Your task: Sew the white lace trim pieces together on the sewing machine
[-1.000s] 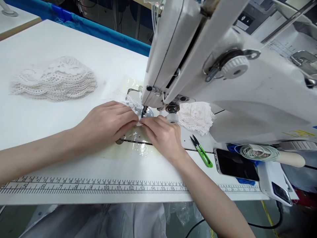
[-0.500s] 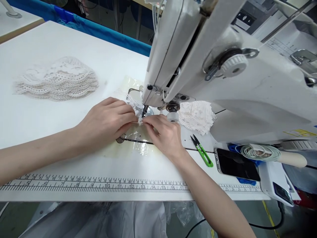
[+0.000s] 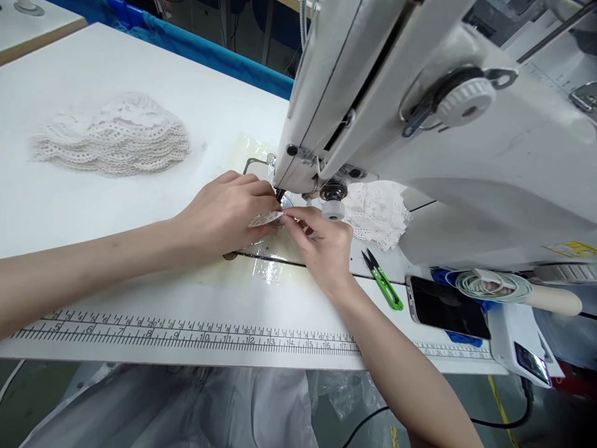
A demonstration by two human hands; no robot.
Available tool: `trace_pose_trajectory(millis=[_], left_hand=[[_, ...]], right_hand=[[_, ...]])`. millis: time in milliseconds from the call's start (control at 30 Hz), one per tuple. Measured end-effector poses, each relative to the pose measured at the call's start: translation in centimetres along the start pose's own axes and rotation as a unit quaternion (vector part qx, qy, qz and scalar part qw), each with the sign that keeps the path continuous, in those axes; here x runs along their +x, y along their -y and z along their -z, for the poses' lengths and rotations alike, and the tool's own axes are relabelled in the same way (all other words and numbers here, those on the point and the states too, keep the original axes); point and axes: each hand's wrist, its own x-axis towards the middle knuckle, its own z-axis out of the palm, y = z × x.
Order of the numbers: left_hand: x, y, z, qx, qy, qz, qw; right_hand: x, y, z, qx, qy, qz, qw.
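Observation:
A small piece of white eyelet lace is pinched between my hands, just in front of the needle area of a white sewing machine. My left hand comes from the left, its fingers curled over the lace and hiding much of it. From the right, my right hand grips the lace's edge between thumb and forefinger. Under both hands lies the shiny machine bed plate. The presser foot is mostly hidden behind my left fingers.
A stack of white lace pieces lies at the left, and more lace sits behind the machine's needle end. Green thread snips, a phone and a coiled pale cord are at the right. A printed ruler runs along the front edge.
My hands have shifted, and the lace is now turned up between them, its patterned face showing near my left fingers. The whole view has moved slightly.

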Motion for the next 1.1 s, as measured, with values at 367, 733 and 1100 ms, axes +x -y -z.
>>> trace_pose_trajectory(millis=[367, 733, 1100], left_hand=[[0.4, 0.0, -1.1, 0.029, -0.048, 0.003, 0.998], [0.8, 1.5, 0.4, 0.021, 0.011, -0.064, 0.998], [-2.9, -0.6, -0.1, 0.136, -0.091, -0.16, 0.973]], right_hand=[[0.1, 0.0, -0.1, -0.005, -0.004, -0.007, 1.0], [0.0, 0.2, -0.2, -0.002, 0.025, -0.034, 0.999], [-1.3, 1.1, 1.3, -0.137, 0.067, 0.161, 0.975]])
